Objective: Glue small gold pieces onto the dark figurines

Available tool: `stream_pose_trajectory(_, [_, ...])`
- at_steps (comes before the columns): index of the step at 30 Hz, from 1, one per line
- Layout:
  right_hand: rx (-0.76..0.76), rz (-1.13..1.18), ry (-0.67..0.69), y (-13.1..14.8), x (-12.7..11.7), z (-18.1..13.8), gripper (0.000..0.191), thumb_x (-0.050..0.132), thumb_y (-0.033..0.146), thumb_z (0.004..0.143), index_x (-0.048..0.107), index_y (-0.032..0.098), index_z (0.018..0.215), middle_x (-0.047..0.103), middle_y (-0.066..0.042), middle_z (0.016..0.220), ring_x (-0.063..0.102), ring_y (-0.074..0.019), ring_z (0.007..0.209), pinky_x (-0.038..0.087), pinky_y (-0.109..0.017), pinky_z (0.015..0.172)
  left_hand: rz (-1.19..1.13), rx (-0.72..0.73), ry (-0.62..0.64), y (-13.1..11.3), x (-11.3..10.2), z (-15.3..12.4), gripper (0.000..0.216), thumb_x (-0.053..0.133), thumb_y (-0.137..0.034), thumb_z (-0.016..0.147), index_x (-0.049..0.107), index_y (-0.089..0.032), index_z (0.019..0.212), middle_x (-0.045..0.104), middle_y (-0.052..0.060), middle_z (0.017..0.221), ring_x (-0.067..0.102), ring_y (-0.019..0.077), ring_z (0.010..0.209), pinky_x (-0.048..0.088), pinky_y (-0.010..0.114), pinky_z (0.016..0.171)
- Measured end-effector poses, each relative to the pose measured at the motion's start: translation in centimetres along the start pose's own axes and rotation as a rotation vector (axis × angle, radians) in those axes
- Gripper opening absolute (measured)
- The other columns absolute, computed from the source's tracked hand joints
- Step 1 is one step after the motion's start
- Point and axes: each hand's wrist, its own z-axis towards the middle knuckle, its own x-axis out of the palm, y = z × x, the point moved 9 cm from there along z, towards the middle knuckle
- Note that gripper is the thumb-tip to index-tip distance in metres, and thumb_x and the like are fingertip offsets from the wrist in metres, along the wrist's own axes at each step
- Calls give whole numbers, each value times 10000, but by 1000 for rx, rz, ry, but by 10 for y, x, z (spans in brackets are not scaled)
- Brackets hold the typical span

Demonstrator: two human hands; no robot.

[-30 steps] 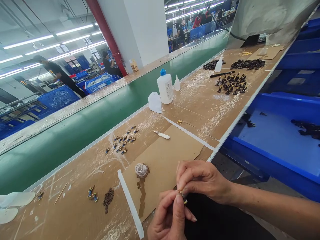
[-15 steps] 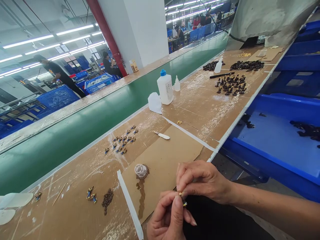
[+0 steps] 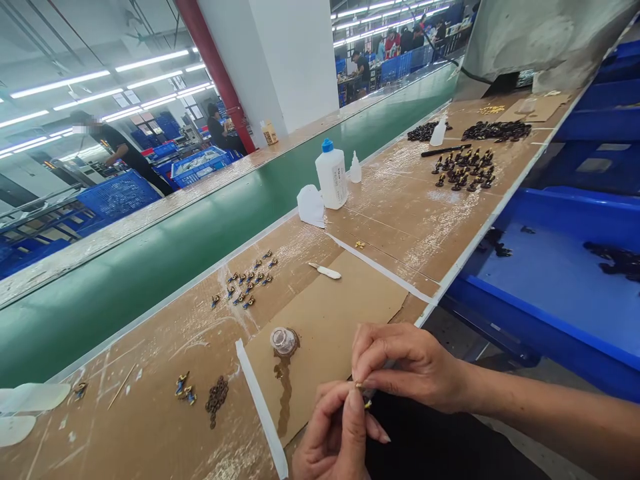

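Both hands meet at the near edge of the cardboard-covered bench (image 3: 350, 313). My left hand (image 3: 335, 437) pinches a tiny blue and gold figure (image 3: 367, 401) between thumb and forefinger. My right hand (image 3: 407, 365) is closed in a pinch on the top of the same small piece; most of it is hidden by the fingers. A small clear cup (image 3: 283, 340) with a brown liquid stain stands just left of the hands. A little pile of dark rings (image 3: 217, 398) and two painted figures (image 3: 184, 391) lie further left.
A cluster of several small painted figures (image 3: 245, 283) stands mid-bench, with a white-handled tool (image 3: 325, 271) beside it. A white glue bottle (image 3: 331, 173) with blue cap, a small dropper bottle (image 3: 355, 167) and dark figures (image 3: 465, 168) lie beyond. A green conveyor belt (image 3: 165, 260) runs left; blue bins (image 3: 560, 267) right.
The hands stay together at the bench edge, with only slight finger shifts on the small piece. Nothing else has moved.
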Motion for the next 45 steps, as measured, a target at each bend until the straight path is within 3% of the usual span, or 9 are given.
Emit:
stream_pose_trajectory(10, [74,-36,-60,-17,-5,16,127,569,224,873,641,145,804,582,-30,754,552,-107,736,451,-240,711,149,40,-225,-3,-30,9,137,735,-361,590,691,-232,578,593,1,583,394,64,298,331,211,264])
stream_pose_trajectory(17, [-50,-319,38,-25,4,47,113,580,225,863,675,177,825,495,-42,895,509,-134,907,425,-293,864,167,54,-362,-7,-52,16,200,736,-431,548,686,-238,560,489,2,444,356,77,289,277,217,261])
stream_pose_trajectory(24, [-221,-530,215,-30,29,89,102,583,192,853,668,186,798,523,-56,940,461,-193,1057,357,-427,977,107,121,-446,-10,-55,13,208,740,-431,554,665,-239,524,548,0,518,335,64,271,264,225,251])
stream_pose_trajectory(28, [-279,-636,319,-35,43,100,106,596,211,849,663,187,770,545,-54,950,435,-209,1122,338,-443,980,86,125,-413,-10,-56,12,192,742,-392,586,668,-220,541,575,2,570,348,55,269,292,215,248])
stream_pose_trajectory(35, [-350,-760,455,-29,60,106,137,596,221,853,678,187,749,543,-47,943,415,-205,1141,313,-418,991,-1,73,-199,5,-57,15,60,719,-276,668,686,-226,668,603,-37,658,452,34,334,375,156,338])
stream_pose_trajectory(45, [-385,-837,552,-30,71,112,136,591,222,857,691,197,768,552,-47,926,414,-206,1119,298,-401,959,-42,24,-151,4,-54,14,41,716,-249,688,689,-219,681,605,-34,679,478,39,367,395,162,355])
